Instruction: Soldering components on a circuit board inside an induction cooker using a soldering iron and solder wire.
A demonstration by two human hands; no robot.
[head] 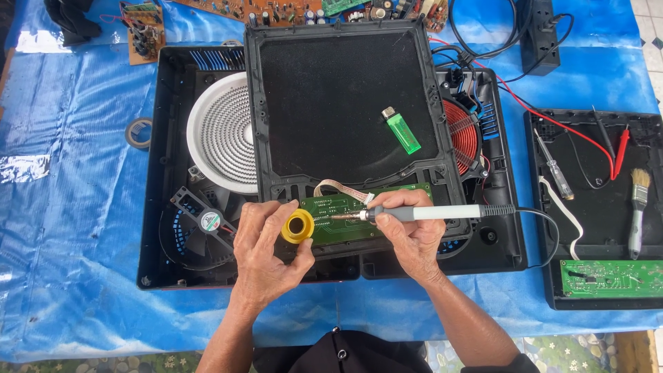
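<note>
Blue tarp [83, 228] beneath opened black cooker [155, 207]. Left hand [266, 252] pinching yellow solder spool [298, 226]; right hand [412, 231] clasping soldering iron [428, 213] over green board [338, 214]. Green lighter [401, 130] above.

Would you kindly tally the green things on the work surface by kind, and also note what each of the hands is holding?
Green circuit boards: 2 (one under the hands, one at the right)
Green lighter: 1
Total: 3
Left hand: yellow solder spool
Right hand: soldering iron
</note>
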